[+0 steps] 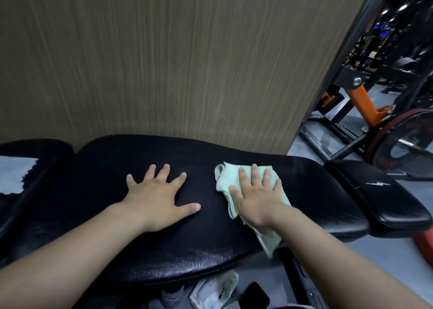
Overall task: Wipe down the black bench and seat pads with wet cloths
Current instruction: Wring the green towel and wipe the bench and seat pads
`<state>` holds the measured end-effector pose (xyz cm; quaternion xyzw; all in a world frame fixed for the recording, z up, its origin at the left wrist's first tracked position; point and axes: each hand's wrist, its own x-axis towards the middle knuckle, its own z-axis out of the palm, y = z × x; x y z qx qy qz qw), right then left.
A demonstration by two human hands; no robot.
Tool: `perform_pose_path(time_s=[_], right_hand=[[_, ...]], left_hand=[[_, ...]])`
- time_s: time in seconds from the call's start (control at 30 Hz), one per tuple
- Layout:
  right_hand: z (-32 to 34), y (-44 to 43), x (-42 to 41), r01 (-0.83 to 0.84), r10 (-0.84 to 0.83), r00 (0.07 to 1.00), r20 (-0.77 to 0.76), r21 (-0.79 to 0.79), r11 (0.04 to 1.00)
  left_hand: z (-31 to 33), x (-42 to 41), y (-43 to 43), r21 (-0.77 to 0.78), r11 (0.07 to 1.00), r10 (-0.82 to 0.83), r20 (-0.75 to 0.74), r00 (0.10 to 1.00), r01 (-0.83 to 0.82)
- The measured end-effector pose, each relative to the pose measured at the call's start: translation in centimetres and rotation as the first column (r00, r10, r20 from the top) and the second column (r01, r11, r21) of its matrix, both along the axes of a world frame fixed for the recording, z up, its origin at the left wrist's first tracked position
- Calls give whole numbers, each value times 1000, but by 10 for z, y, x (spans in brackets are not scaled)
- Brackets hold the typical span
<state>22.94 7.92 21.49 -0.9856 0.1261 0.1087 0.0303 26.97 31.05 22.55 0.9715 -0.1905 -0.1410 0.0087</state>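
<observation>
Cloth (226, 175), pale green, lies on the black bench pad (164, 250), right of centre, under the right hand (255, 196). Right-hand fingers (255, 176) are straight and spread, pressing flat on the cloth; its crumpled edge projects beyond the fingertips and thumb, and a tail hangs over the near pad edge below the wrist. Left hand (157, 196) rests open, fingers splayed, on bare pad beside the cloth, holding nothing. Seat pad (384, 198) adjoins at right.

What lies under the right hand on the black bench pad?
A pale green cloth, pressed flat onto the bench pad by the right hand; one end hangs over the near edge. The cloth's middle and the pad beneath are covered.
</observation>
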Motion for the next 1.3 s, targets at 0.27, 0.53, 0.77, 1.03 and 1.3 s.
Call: perform_pose_path(time_s=[0.27,0.53,0.77,1.03,1.3], right_hand=[[3,-3,106,67,-67,998,11,-13,998],[5,9,75,38,-38,999,0,-20,999],[4,60,-21,-34,33,997,-63,-14,999],[-3,96,-83,-94,94,996,-7,-45,995],[-4,84,-32,-84,84,995,44,-1,996]], left_hand=[[2,3,0,17,1000,-3,-4,1000,4],[3,1,4,-15,1000,-23,29,999,23],[5,-5,21,-65,996,-54,53,997,58],[13,-12,55,-106,994,-27,64,998,34],[12,-7,103,-83,995,57,-28,998,-60]])
